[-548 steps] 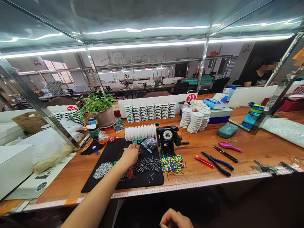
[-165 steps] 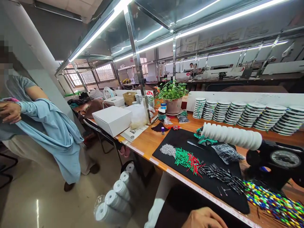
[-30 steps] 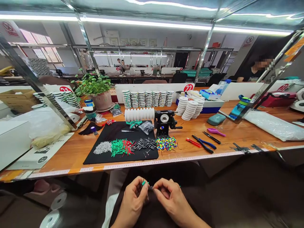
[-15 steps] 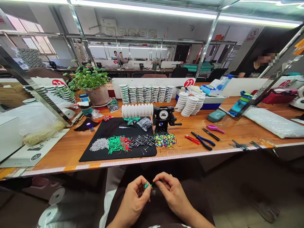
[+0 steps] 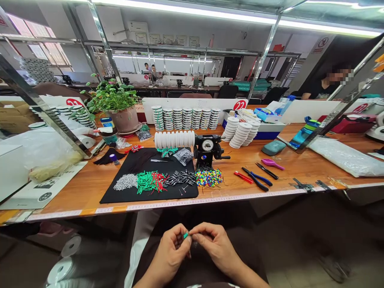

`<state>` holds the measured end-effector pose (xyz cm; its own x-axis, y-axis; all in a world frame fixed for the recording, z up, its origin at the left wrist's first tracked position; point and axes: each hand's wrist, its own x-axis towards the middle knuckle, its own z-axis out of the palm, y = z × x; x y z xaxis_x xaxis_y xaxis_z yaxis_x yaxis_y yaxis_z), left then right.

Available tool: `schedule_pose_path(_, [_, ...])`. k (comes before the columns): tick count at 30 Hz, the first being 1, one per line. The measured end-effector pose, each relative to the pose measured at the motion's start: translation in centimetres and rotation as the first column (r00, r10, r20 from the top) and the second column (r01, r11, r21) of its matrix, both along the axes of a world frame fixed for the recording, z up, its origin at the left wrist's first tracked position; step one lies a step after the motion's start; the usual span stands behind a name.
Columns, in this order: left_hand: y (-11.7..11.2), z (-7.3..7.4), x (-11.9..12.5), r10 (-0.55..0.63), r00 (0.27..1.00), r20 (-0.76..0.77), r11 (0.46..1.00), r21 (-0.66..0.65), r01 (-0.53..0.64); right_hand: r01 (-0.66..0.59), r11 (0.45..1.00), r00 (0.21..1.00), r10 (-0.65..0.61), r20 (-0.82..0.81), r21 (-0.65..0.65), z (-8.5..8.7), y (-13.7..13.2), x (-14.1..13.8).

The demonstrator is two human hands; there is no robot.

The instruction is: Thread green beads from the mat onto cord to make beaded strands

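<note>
Both my hands meet over my lap, below the front edge of the wooden bench (image 5: pixel 300 172). My left hand (image 5: pixel 172 248) pinches a small green piece (image 5: pixel 185 235) between thumb and fingers. My right hand (image 5: pixel 210 242) is closed, its fingertips touching the same piece from the right. On the bench ahead lies a black mat (image 5: pixel 132 192) with piles of silver bits (image 5: pixel 125 182), green and red tubes (image 5: pixel 150 182), black pieces (image 5: pixel 180 178) and multicoloured beads (image 5: pixel 208 177).
A black winding device (image 5: pixel 207 150) with a white spool row (image 5: pixel 174 139) stands behind the mat. Stacks of spools (image 5: pixel 184 118), a potted plant (image 5: pixel 115 106), pliers (image 5: pixel 256 179) and a purple scoop (image 5: pixel 271 163) sit on the bench. A person (image 5: pixel 327 86) sits far right.
My hands have closed together on the green piece and sit slightly lower in view. The view has steadied on the bench.
</note>
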<state>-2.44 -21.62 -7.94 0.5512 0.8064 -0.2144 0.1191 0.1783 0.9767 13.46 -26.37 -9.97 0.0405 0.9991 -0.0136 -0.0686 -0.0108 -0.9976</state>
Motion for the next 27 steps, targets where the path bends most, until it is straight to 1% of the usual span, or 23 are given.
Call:
schedule_pose_path(2, [-0.1, -0.2, 0.2, -0.036, 0.999, 0.001, 0.998, -0.053, 0.036, -0.031, 0.999, 0.998, 0.028, -0.057, -0.042, 0.2, 0.1, -0.1])
schedule_pose_path(5, [-0.3, -0.4, 0.4, -0.061, 0.998, -0.006, 0.995, -0.08, 0.06, -0.084, 0.986, 0.966, 0.046, -0.254, -0.142, 0.5, 0.4, -0.3])
schedule_pose_path(7, [-0.4, -0.3, 0.3, -0.067, 0.998, 0.01, 0.996, -0.05, 0.068, -0.064, 0.984, 0.939, 0.003, -0.343, -0.168, 0.6, 0.6, -0.3])
schedule_pose_path(8, [-0.4, -0.2, 0.3, -0.078, 0.997, 0.021, 0.997, -0.026, 0.079, -0.023, 0.987, 0.94, -0.032, -0.339, -0.158, 0.5, 0.6, -0.3])
schedule_pose_path(10, [-0.3, 0.1, 0.2, -0.094, 0.996, 0.005, 0.995, 0.031, 0.094, 0.07, 0.991, 0.959, -0.097, -0.265, -0.111, 0.4, 0.7, -0.2])
schedule_pose_path(12, [-0.2, 0.4, 0.2, -0.066, 0.995, -0.073, 0.993, 0.092, 0.072, 0.127, 0.99, 0.974, -0.136, -0.18, -0.061, 0.2, 0.6, -0.2])
schedule_pose_path(14, [-0.1, 0.7, 0.3, -0.006, 0.986, -0.168, 0.984, 0.173, 0.035, 0.151, 0.988, 0.982, -0.153, -0.106, -0.027, 0.0, 0.4, -0.2])
schedule_pose_path(16, [0.0, 0.9, 0.4, 0.053, 0.972, -0.231, 0.96, 0.28, 0.014, 0.158, 0.987, 0.987, -0.158, -0.017, 0.004, 0.0, 0.2, -0.3])
schedule_pose_path(18, [0.2, 0.7, 0.3, 0.097, 0.96, -0.262, 0.931, 0.365, 0.006, 0.137, 0.988, 0.978, -0.145, 0.147, 0.064, 0.1, 0.0, -0.3])
schedule_pose_path(20, [0.6, 0.3, 0.0, 0.124, 0.954, -0.271, 0.915, 0.404, -0.004, 0.093, 0.983, 0.927, -0.144, 0.347, 0.159, 0.3, 0.0, -0.3])
schedule_pose_path(22, [1.1, -0.3, -0.5, 0.132, 0.956, -0.26, 0.916, 0.4, -0.018, 0.046, 0.964, 0.846, -0.178, 0.503, 0.263, 0.7, 0.1, -0.3])
schedule_pose_path(25, [1.7, -1.2, -1.1, 0.142, 0.965, -0.219, 0.936, 0.348, -0.059, 0.012, 0.924, 0.757, -0.259, 0.599, 0.383, 1.0, 0.4, -0.6])
schedule_pose_path(27, [1.9, -1.5, -1.2, 0.132, 0.973, -0.189, 0.951, 0.3, -0.071, 0.016, 0.899, 0.728, -0.311, 0.611, 0.438, 1.0, 0.6, -1.0])
